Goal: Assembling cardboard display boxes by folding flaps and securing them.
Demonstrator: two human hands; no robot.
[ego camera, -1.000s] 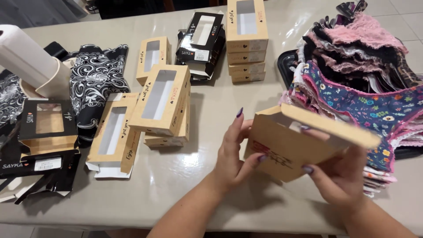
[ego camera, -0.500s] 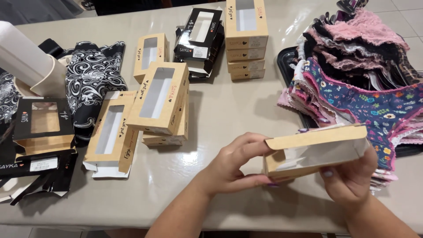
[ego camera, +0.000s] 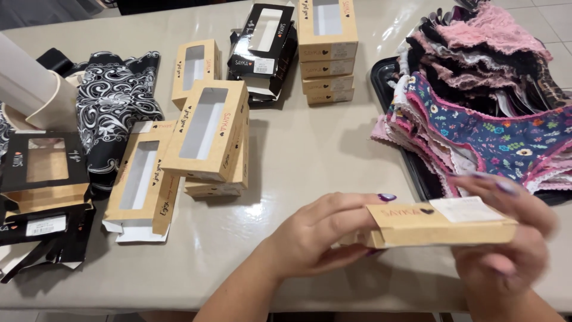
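In the head view, both hands met at about five o'clock, low over the table (ego camera: 310,149). The left hand (ego camera: 316,238) was closed on the near end of a flat tan carton (ego camera: 438,225), thumb under and fingers curled over its top edge. The right hand (ego camera: 506,238), blurred, gripped the far end of the same carton — fingers wrapped over the top, palm behind. The carton lay level, its narrow side with a white label turned to the camera, held just above the table's front edge.

At two o'clock a pile of folded underwear (ego camera: 476,107) — pink lace, floral navy — sat on a dark tray (ego camera: 381,77). At twelve o'clock stood a stack of tan window boxes (ego camera: 328,50), with black window boxes (ego camera: 265,42) just beside it. At ten o'clock more tan window boxes (ego camera: 205,134) lay overlapped. Farther to nine o'clock lay a black-and-white patterned cloth (ego camera: 116,101) and a white roll (ego camera: 27,89).
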